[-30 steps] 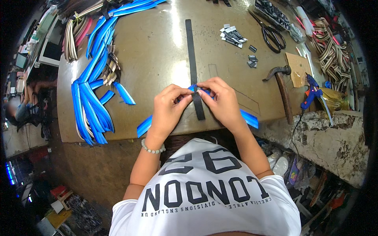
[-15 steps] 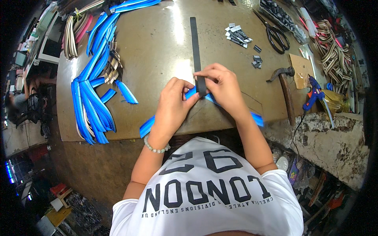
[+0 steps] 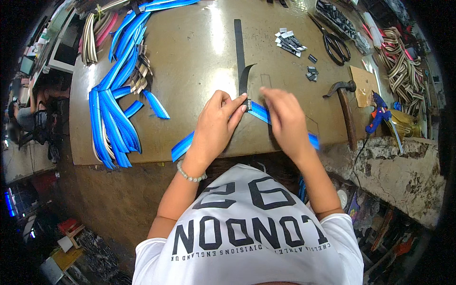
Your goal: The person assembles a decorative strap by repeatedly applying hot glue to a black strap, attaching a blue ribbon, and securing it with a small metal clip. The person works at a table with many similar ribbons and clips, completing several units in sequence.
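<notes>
A blue woven strap (image 3: pixel 259 113) with lighter stripes runs crosswise near the table's front edge, its ends showing beyond both wrists. My left hand (image 3: pixel 216 114) is closed in a pinch on it, thumb and forefinger at the spot where a black strip (image 3: pixel 238 42) crosses. That strip lies straight away from me, and a curled black tail (image 3: pixel 245 78) rises beside it. A small dark piece with pale marks (image 3: pixel 247 104) sits at the crossing. My right hand (image 3: pixel 286 116) is off the crossing, fingers loosely bent and apart, fingertips blurred, with nothing visible in them.
Blue straps (image 3: pixel 111 114) lie heaped at the left. Small black-and-white labels (image 3: pixel 290 42), black scissors (image 3: pixel 332 42), a hammer (image 3: pixel 344 109) and a blue glue gun (image 3: pixel 380 111) are on the right. Bundled striped cords (image 3: pixel 403 71) lie at the far right.
My right hand has let go of the black strip and moved right. The strip's short tail now curls up away from me. My left hand still pinches the crossing.
</notes>
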A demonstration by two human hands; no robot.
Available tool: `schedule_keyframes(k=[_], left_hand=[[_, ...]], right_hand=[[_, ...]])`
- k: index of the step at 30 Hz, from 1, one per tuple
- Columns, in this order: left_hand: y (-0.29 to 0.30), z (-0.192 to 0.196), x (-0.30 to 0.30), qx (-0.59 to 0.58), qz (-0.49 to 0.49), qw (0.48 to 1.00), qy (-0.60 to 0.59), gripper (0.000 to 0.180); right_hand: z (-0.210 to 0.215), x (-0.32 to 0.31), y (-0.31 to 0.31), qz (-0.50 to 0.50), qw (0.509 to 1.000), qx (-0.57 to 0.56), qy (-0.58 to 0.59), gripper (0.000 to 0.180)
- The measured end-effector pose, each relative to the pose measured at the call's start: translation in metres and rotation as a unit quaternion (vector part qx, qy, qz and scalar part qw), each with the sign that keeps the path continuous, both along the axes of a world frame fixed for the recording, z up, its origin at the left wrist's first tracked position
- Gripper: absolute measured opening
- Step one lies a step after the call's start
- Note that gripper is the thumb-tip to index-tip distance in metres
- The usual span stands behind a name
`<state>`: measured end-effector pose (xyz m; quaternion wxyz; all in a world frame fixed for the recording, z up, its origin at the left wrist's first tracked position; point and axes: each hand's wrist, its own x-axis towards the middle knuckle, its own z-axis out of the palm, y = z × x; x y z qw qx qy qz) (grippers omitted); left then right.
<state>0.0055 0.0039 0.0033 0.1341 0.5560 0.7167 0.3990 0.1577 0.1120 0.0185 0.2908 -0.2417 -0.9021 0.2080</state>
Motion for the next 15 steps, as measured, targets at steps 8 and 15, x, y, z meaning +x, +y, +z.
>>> schedule_keyframes(k=[8, 15], left_hand=[[0.002, -0.001, 0.0, -0.011, 0.01, 1.0, -0.011, 0.028], [0.002, 0.002, 0.001, -0.016, 0.012, 1.0, -0.019, 0.029]], right_hand=[[-0.018, 0.021, 0.004, 0.123, 0.951, 0.232, -0.165, 0.043], [-0.017, 0.022, 0.009, 0.15, 0.95, 0.222, -0.159, 0.042]])
